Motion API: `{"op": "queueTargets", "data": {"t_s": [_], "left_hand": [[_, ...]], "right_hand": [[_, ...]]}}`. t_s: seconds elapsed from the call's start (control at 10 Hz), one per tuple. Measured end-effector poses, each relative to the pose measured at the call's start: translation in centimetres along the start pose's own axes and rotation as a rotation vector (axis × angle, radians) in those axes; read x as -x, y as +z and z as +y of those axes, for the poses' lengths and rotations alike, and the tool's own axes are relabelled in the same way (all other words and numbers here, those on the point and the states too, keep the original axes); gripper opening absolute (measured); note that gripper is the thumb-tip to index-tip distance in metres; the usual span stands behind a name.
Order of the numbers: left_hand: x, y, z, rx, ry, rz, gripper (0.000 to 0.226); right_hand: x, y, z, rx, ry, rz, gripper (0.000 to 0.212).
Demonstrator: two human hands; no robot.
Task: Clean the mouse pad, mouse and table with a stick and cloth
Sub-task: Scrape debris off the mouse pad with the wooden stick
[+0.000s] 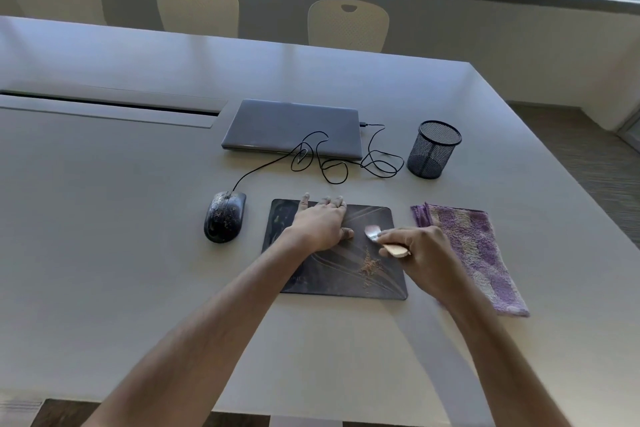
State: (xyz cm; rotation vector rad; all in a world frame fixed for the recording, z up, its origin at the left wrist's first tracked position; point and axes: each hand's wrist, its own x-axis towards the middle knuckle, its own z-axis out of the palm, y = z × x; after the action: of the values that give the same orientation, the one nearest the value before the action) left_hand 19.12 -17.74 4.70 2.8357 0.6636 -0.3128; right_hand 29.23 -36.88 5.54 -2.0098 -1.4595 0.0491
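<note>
Fingers of my left hand (320, 224) flat, pinning the mouse pad (334, 250) | right hand (420, 246) grips the stick (382, 242), scraping crumbs (370, 265) | next, probably: sweep them off, then dusty mouse (225, 217), cloth (474, 250) beside.

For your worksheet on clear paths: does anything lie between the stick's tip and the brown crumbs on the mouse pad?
Nothing visible does. The stick, gripped by the right hand, hovers just above the crumbs over bare mouse pad. The left hand presses the pad further left.
</note>
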Motion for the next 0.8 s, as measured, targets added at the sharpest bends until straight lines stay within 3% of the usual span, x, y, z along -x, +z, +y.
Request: {"op": "queueTargets", "data": {"t_s": [0.1,0.2,0.4,0.6,0.8], "left_hand": [[-0.1,0.0,0.0,0.006,0.007,0.002,0.068],[-0.1,0.0,0.0,0.013,0.008,0.003,0.068],[-0.1,0.0,0.1,-0.008,-0.002,0.002,0.068],[-0.2,0.0,0.1,-0.012,0.004,0.007,0.068],[-0.1,0.0,0.1,-0.015,0.002,0.011,0.068]], "right_hand": [[-0.8,-0.7,0.1,0.097,-0.131,0.15,0.022],[-1.7,-0.6,0.4,0.155,-0.116,0.181,0.024],[0.2,1.3,1.1,0.221,-0.07,-0.018,0.039],[0.2,0.0,0.4,0.23,-0.197,0.013,0.029],[-1.3,0.3,0.1,0.25,-0.05,0.021,0.033]]}}
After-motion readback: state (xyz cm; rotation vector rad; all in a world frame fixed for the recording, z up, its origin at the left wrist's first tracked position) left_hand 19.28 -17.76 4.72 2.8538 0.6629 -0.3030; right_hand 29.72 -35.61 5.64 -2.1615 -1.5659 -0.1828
